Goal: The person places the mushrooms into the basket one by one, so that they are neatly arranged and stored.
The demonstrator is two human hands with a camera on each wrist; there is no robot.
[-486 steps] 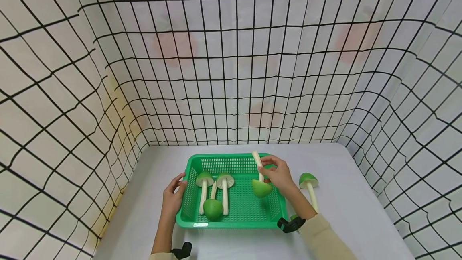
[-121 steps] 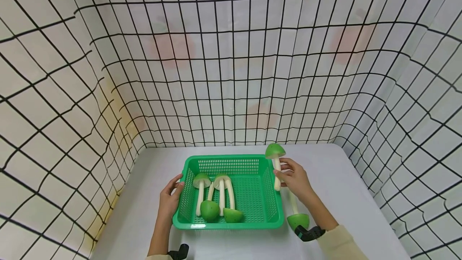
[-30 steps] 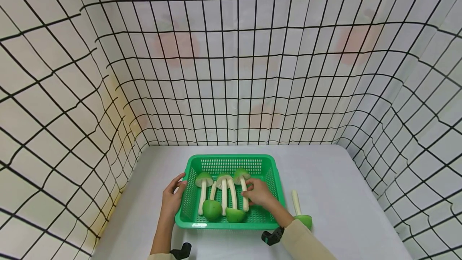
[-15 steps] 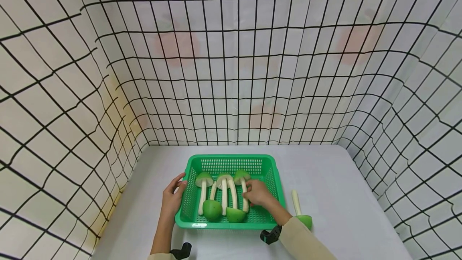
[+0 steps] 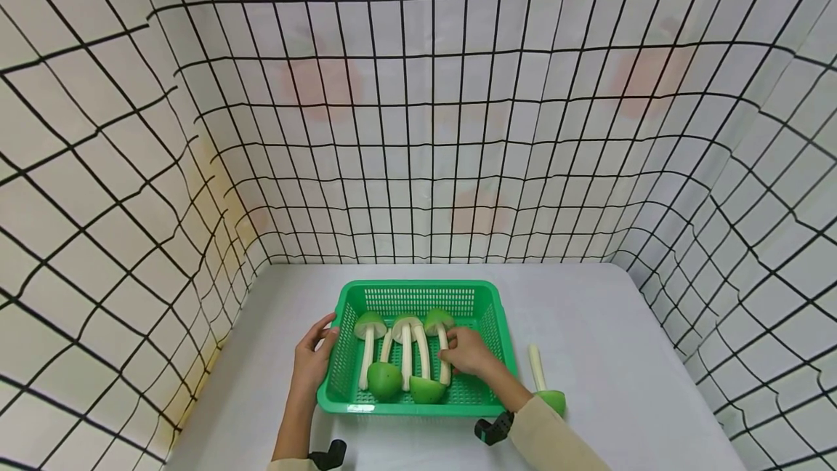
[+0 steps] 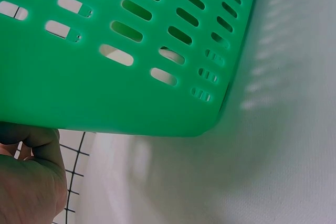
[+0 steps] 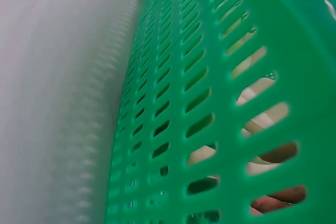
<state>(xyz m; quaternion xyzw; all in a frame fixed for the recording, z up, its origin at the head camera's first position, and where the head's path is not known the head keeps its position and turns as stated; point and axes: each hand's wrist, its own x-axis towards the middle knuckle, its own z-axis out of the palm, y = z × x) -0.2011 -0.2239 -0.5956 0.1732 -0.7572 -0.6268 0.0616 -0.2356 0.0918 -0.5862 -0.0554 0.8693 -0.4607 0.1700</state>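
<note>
A green plastic basket with slotted walls holds several green-capped mushrooms with pale stems, laid side by side, some caps away from me and some toward me. My left hand grips its left rim; in the left wrist view that hand curls at the rim. Inside the basket my right hand pinches the stem of the rightmost mushroom, whose cap points away from me. Through the slots in the right wrist view, parts of the fingers and pale stems show. Another mushroom lies outside, right of the basket.
The basket stands on a white-covered table. Black wire grid walls the table at the back and both sides, with white cloth behind it. Black wrist cameras sit on both wrists, the right one near the basket's front right corner.
Since the earliest frame my right hand has laid two mushrooms in the basket, the second brought from the right side. Over the last second both hands stay nearly still.
</note>
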